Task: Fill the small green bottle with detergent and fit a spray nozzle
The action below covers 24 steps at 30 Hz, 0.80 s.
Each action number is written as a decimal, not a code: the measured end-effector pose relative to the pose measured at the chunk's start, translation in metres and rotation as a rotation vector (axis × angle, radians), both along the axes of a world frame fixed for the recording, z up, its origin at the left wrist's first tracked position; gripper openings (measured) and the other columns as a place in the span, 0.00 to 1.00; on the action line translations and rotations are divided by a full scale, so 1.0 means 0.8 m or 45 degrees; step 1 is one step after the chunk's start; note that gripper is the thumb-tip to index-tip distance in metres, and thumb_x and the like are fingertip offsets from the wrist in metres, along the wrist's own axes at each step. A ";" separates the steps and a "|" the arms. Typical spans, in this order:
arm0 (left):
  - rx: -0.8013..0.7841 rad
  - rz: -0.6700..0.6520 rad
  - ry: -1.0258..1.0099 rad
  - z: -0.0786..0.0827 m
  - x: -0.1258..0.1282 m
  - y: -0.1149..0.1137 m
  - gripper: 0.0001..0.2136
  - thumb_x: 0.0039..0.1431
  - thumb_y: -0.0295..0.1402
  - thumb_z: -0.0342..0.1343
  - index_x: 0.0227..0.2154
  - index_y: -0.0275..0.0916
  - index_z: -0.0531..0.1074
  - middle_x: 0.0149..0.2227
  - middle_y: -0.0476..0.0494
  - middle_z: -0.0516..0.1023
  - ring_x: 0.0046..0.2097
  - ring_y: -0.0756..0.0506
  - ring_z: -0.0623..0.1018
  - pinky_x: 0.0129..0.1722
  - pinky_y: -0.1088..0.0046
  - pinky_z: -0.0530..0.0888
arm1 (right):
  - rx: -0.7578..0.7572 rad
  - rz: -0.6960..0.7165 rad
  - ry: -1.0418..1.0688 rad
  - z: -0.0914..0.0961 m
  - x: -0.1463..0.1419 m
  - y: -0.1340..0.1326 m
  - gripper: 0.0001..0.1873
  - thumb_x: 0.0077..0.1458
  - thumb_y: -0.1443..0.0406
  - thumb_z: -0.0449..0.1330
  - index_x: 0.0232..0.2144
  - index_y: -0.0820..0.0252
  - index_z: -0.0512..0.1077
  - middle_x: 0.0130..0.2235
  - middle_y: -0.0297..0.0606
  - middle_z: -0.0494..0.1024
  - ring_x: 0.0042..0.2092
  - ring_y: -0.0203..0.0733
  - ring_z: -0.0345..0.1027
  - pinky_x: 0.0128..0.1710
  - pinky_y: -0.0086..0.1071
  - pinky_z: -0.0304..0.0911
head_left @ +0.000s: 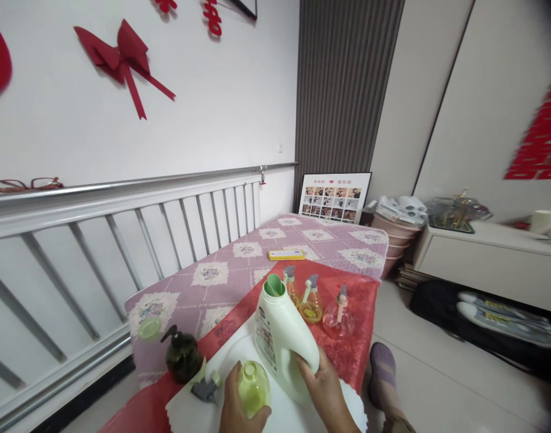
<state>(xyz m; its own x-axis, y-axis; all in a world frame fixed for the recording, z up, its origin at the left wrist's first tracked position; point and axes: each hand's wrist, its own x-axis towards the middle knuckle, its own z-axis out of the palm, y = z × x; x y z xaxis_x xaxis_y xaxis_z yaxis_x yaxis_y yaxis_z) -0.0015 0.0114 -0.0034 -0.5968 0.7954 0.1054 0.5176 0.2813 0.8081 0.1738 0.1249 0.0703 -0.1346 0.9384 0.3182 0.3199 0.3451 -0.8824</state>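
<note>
My left hand (239, 403) is wrapped round a small yellow-green bottle (254, 388) with an open neck. Fingers of my right hand (320, 385) close on the handle of a large pale green detergent jug (280, 337). The jug is uncapped, its green spout facing up, and it stands nearly upright on a white mat (230, 355). Left of the small bottle lies a grey spray head (206, 390) with a green part. A dark green pump bottle (183, 356) stands beyond it. A pale green cap (149, 328) rests on the tablecloth.
Behind the jug are a yellow spray bottle (310, 307), another partly hidden one (291, 288) and a pink spray bottle (338, 319). A flat yellow box (286, 255) lies on the purple tablecloth (239, 267). A white radiator (122, 240) borders the table's left side.
</note>
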 end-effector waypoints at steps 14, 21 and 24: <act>0.003 -0.050 -0.048 -0.004 0.009 -0.002 0.46 0.34 0.23 0.56 0.62 0.37 0.48 0.65 0.33 0.62 0.67 0.38 0.63 0.66 0.66 0.62 | 0.038 -0.018 0.038 0.032 0.005 0.005 0.19 0.47 0.51 0.60 0.36 0.57 0.75 0.35 0.41 0.84 0.39 0.53 0.78 0.40 0.41 0.74; -0.021 -0.079 -0.051 0.000 0.008 -0.002 0.44 0.35 0.24 0.56 0.61 0.30 0.50 0.64 0.28 0.63 0.66 0.36 0.64 0.65 0.66 0.63 | -0.012 0.042 -0.061 0.107 0.029 0.004 0.17 0.47 0.51 0.62 0.33 0.57 0.76 0.26 0.35 0.80 0.27 0.44 0.72 0.28 0.35 0.70; -0.027 -0.100 -0.053 0.002 0.007 -0.004 0.44 0.36 0.25 0.56 0.62 0.28 0.50 0.65 0.29 0.62 0.66 0.37 0.63 0.65 0.68 0.62 | -0.130 0.078 -0.134 0.150 0.042 -0.003 0.19 0.44 0.50 0.62 0.31 0.57 0.76 0.17 0.27 0.71 0.20 0.39 0.63 0.21 0.32 0.63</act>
<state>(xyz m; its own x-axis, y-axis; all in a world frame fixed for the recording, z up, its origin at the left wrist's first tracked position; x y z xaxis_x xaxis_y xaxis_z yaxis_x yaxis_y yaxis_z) 0.0045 0.0085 -0.0018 -0.5361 0.8417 0.0644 0.5047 0.2585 0.8237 0.2074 0.1222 0.1900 -0.2205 0.9540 0.2030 0.3937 0.2775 -0.8764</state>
